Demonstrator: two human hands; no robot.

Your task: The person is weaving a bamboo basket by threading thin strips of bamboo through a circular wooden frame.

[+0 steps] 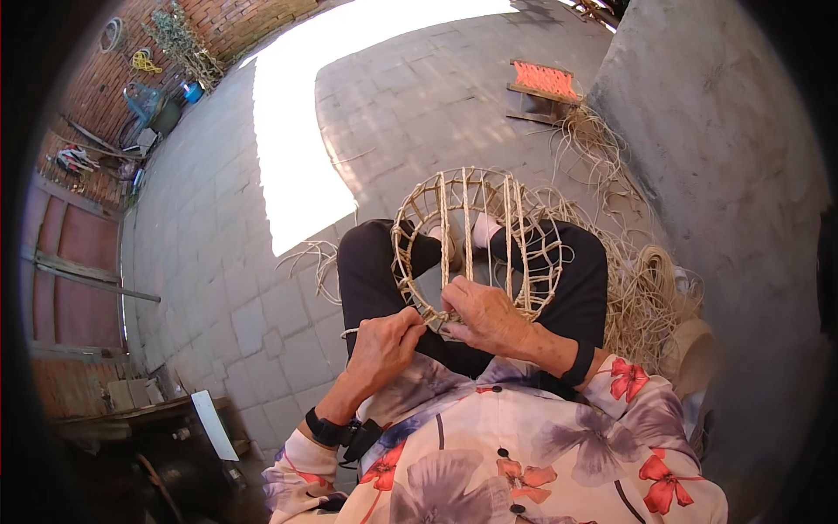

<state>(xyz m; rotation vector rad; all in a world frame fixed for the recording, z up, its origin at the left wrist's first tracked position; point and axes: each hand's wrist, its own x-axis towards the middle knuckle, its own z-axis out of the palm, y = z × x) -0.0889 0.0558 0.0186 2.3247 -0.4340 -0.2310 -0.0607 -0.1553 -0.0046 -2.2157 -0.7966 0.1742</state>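
A round woven frame (476, 240) of pale straw cord rests on my lap, with vertical strands crossing an open ring. My right hand (484, 314) grips the frame's lower rim. My left hand (384, 345) is closed on a thin straw strand (351, 332) that runs to the rim just beside the right hand. Both hands nearly touch at the bottom of the frame. My black trousers (371, 271) show behind and through the frame.
A heap of loose straw cord (650, 297) lies to my right against a grey concrete wall (724, 157). A small wooden stool with orange webbing (543, 87) stands farther off. Paved floor (218, 253) spreads left; a brick wall, clutter and a wooden door line the left edge.
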